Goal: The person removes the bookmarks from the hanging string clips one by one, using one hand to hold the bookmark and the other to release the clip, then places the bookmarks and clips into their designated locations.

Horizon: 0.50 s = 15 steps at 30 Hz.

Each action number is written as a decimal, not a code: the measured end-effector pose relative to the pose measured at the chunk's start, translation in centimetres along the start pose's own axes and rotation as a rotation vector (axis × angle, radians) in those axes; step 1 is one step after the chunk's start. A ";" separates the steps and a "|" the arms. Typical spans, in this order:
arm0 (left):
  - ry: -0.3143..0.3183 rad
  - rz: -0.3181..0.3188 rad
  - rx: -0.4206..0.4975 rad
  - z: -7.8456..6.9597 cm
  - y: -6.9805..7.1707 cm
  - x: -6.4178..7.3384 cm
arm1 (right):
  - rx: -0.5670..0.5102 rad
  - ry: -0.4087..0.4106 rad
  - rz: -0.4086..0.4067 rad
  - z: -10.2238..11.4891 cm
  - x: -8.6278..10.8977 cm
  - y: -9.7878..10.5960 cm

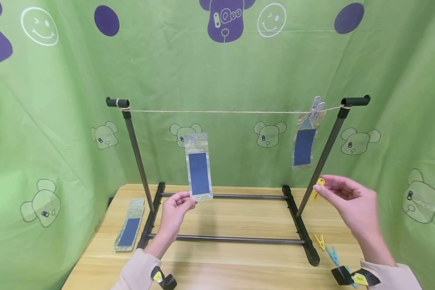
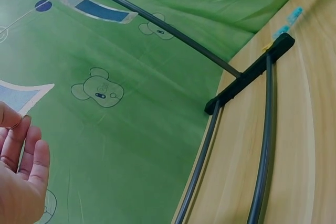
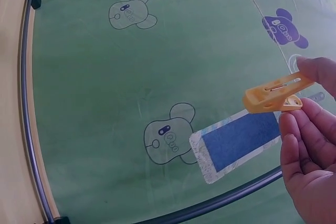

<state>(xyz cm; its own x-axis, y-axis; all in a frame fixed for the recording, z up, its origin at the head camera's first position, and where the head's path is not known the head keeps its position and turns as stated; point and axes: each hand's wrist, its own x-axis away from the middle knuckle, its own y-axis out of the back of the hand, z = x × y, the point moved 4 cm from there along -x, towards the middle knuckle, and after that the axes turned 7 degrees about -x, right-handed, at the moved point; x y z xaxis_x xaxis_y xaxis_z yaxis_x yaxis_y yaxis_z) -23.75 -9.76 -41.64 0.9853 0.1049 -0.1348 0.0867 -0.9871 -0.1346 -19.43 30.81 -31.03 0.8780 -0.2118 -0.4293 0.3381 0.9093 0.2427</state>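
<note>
My left hand (image 1: 174, 213) pinches the lower corner of a bookmark-like paper strip (image 1: 199, 173), a blue panel with a marbled border, upright in front of the rack and below the string. In the left wrist view only the strip's end (image 2: 31, 95) shows above the fingers. My right hand (image 1: 355, 201) pinches a yellow clothespin (image 3: 273, 94) between thumb and fingers, near the right post. A second such strip (image 1: 304, 147) hangs from the string (image 1: 210, 111) by a pale grey clothespin (image 1: 316, 108), above and left of my right hand.
The string is tied between the black rack's left post (image 1: 139, 161) and right post (image 1: 322, 165). More strips (image 1: 129, 231) lie on the wooden table (image 1: 232, 257) at left. A yellow clothespin (image 1: 320, 242) and a blue clothespin (image 1: 332, 255) lie near the right foot.
</note>
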 end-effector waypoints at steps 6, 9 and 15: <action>0.014 -0.020 -0.002 0.1 0.6 0.1 | 0.001 -0.014 -0.005 -0.6 0.5 0.1; 0.019 -0.031 -0.003 0.2 1.0 0.2 | 0.001 -0.026 -0.004 -0.9 0.6 0.2; 0.023 -0.052 -0.017 0.9 1.7 0.4 | 0.012 -0.034 -0.006 -1.4 0.8 0.6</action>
<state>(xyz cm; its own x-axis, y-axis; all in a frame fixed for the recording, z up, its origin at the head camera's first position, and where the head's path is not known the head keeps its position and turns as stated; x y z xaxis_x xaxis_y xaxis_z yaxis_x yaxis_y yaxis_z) -23.37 -11.33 -42.82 0.9825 0.1532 -0.1060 0.1398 -0.9823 -0.1244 -19.00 31.72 -32.40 0.8868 -0.2291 -0.4013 0.3469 0.9038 0.2505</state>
